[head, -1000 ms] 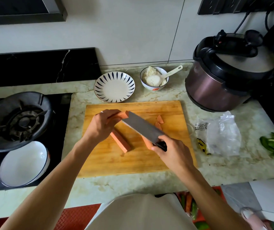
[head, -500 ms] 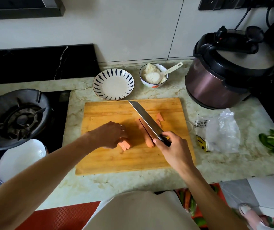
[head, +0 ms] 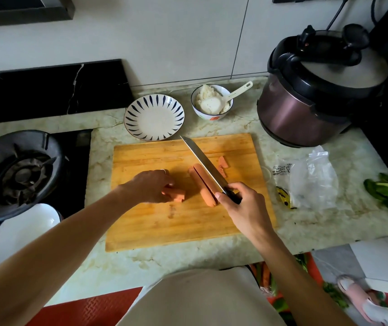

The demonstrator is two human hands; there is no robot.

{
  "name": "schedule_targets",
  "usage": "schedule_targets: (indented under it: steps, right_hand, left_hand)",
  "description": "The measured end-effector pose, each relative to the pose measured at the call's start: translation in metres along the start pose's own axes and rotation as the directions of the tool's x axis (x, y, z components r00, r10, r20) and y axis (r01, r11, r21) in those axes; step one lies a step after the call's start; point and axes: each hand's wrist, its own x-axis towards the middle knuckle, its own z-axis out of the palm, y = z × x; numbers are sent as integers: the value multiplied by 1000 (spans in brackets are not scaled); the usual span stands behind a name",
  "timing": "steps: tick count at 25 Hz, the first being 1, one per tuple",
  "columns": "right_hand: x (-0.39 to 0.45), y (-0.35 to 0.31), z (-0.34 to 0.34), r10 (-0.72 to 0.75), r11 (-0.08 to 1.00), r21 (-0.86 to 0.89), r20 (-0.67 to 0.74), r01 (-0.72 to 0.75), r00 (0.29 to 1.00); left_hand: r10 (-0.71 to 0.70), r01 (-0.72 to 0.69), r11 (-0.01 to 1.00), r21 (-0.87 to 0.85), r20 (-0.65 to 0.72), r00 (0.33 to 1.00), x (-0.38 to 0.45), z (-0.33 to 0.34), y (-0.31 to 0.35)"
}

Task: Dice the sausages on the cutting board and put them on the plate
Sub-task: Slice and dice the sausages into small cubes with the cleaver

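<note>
Since half a second ago the knife (head: 203, 164) has dropped onto the split sausage (head: 203, 187) mid cutting board (head: 141, 227), right hand (head: 240, 205) fingers clenched round its handle. Left hand (head: 149, 185) fingers curl over the cut pieces (head: 176, 195) near the board's left side; plate (head: 154, 117) sits behind.

Bare forearms, no sleeves; thin ring (head: 163, 170) on left hand (head: 152, 187) (finger unclear); pale beige top.

Wooden cutting board (head: 155, 227), marble-look counter (head: 324, 222)
</note>
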Motion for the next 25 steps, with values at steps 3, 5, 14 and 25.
schedule_targets:
  steps: [3,5,14,25]
  right_hand:
    - [3,-1,-1,2,1000,17,-6,-1,1000]
    - [4,-3,-1,2,999,33,1,-2,1000]
    - [4,-9,-3,-7,996,91,29,4,1000]
    - [-9,-12,14,-40,994,110,161,22,986]
  left_hand:
    - [-111,85,975,-208,-122,986,0,1,-4]
    - [-184,115,947,-301,-211,960,-1,2,0]
    - [-201,165,980,-114,-573,794,-16,42,11]
    - [-241,133,963,-235,-523,818,-55,79,20]
